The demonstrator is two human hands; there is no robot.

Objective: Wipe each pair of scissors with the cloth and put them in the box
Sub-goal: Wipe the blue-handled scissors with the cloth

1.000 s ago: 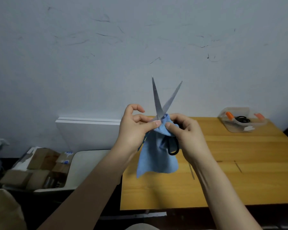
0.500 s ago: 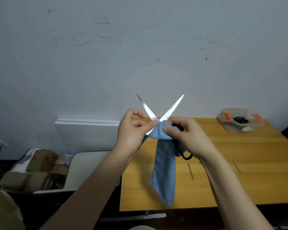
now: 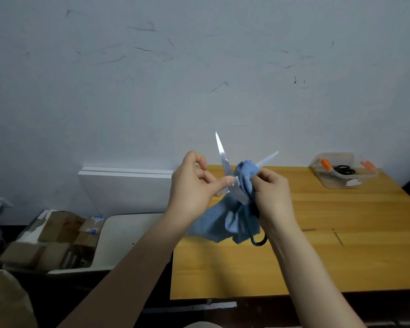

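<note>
Left hand (image 3: 192, 185) pinches open scissors (image 3: 223, 157), right hand (image 3: 272, 192) grips cloth (image 3: 246, 172) on blade; box (image 3: 341, 183) — black-handled pair (image 3: 344, 170) inside

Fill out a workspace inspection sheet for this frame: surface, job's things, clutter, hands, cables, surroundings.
Surface: wooden table, dark marks on top.
Job's things: scissors open, blades up, above the table; cloth bunched round one blade; box at the far right corner, second scissors inside.
Clutter: cardboard boxes left of the table.
Hands: left hand pinches the scissors near the pivot; right hand grips the cloth.
Cables: nothing seen.
Surroundings: scuffed wall; white board leaning against it.
</note>
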